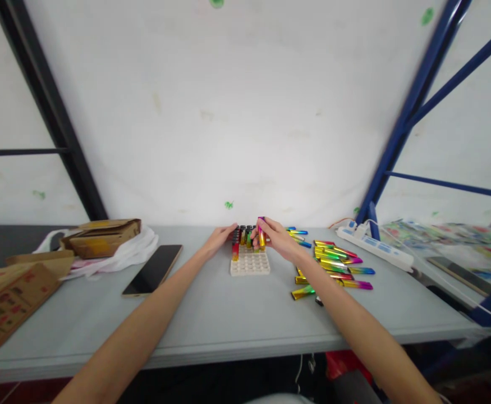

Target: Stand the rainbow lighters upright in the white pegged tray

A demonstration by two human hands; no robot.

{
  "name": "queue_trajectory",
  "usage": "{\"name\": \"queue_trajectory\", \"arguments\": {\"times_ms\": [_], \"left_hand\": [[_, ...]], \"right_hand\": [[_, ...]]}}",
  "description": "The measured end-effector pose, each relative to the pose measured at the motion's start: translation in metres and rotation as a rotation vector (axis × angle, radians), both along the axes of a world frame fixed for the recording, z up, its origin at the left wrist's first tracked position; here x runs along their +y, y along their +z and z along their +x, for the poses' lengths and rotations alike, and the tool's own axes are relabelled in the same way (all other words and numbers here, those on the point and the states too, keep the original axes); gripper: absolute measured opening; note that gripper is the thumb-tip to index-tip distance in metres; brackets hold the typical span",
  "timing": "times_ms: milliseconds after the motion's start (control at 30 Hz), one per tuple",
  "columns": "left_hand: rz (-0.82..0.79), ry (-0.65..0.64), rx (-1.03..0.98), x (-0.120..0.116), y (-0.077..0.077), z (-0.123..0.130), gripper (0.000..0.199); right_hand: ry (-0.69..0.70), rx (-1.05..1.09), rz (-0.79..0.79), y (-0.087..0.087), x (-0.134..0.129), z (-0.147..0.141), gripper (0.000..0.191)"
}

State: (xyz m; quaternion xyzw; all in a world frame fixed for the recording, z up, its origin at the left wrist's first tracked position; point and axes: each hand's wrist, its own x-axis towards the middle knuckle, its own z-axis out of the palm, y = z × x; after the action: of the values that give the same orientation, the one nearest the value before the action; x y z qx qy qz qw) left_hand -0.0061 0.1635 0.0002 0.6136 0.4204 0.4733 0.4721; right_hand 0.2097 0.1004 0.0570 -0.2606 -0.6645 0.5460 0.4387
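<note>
A shiny lighter [262, 234], purple above and gold below, stands upright in the closed fingers of my right hand [276, 238]. Below it lies a white tray [249, 268] with rows of round holes. Several black-topped lighters [235, 247] stand in the tray's left and back rows. At the back left corner of the tray, my left hand [220, 238] has its fingers stretched out against the standing lighters; it grips none that I can see. Right of the tray, beside and behind my right forearm, a loose pile of metallic lighters [333, 261] lies on the table.
A dark phone [155, 270] lies left of my left arm. Open cardboard boxes [102, 238] and a white plastic bag [140, 247] are at the far left. A white power strip [375, 247] with cables lies at the right, near a blue metal post [397, 151].
</note>
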Motion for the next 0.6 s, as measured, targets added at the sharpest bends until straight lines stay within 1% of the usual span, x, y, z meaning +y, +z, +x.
{"name": "queue_trajectory", "arguments": {"times_ms": [100, 200, 233, 300, 367, 433, 500, 600], "left_hand": [[0.017, -0.012, 0.025, -0.001, 0.002, 0.0, 0.063], [0.021, -0.019, 0.04, -0.001, 0.002, 0.0, 0.064], [0.017, -0.019, 0.034, 0.0, 0.001, -0.001, 0.063], [0.003, -0.015, 0.009, 0.002, 0.0, -0.001, 0.061], [-0.012, -0.01, -0.013, 0.003, -0.002, -0.001, 0.059], [-0.024, 0.004, -0.017, 0.003, -0.003, -0.001, 0.058], [-0.034, 0.019, -0.01, 0.002, -0.002, 0.0, 0.057], [-0.032, 0.022, -0.015, 0.001, -0.001, 0.0, 0.057]], "right_hand": [[0.047, -0.005, -0.04, -0.007, -0.008, -0.013, 0.04], [0.063, -0.054, -0.036, -0.013, -0.01, -0.014, 0.041], [0.055, -0.088, -0.009, -0.014, -0.009, -0.011, 0.041], [0.005, -0.204, 0.104, -0.015, -0.005, 0.001, 0.039], [-0.052, -0.368, 0.241, -0.015, 0.0, 0.018, 0.035], [-0.077, -0.484, 0.3, -0.016, 0.003, 0.036, 0.034], [-0.071, -0.467, 0.233, -0.017, 0.006, 0.048, 0.035], [-0.079, -0.292, 0.005, -0.021, 0.009, 0.049, 0.038]]}}
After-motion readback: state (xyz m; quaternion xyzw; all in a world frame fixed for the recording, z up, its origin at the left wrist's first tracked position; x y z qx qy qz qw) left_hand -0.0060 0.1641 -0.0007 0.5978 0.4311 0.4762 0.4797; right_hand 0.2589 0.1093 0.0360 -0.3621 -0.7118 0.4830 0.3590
